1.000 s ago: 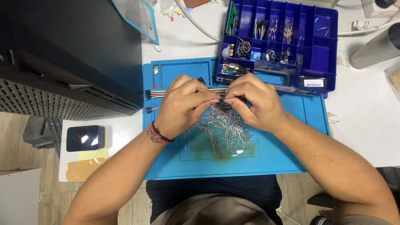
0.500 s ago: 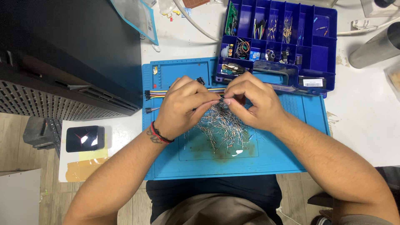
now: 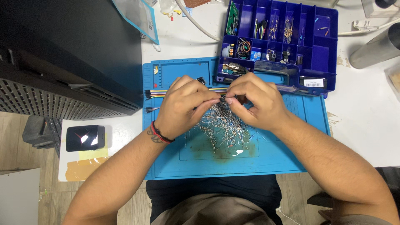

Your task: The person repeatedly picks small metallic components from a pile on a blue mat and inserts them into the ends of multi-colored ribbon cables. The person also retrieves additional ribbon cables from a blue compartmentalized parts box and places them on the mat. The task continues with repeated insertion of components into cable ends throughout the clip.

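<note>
Blue silicone mat (image 3: 166,162) covers the middle of the worktop, and on it lies a loose heap of thin wire-legged components (image 3: 223,125), spread from the mat's centre toward its near edge. Both hands meet just above the heap: the left hand (image 3: 183,106) and the right hand (image 3: 256,100) press their fingertips together on something small between them, most likely one component from the heap, though the piece itself is too small to make out. Striped jumper wires (image 3: 156,92) lie along the mat's far left edge, partly under the left hand. A dark blue compartment box (image 3: 318,54) sits open at the mat's far right corner. Such a fine lead could bend or slip from the pinch and vanish into the heap, and a sweeping wrist could scatter parts off the near edge
</note>
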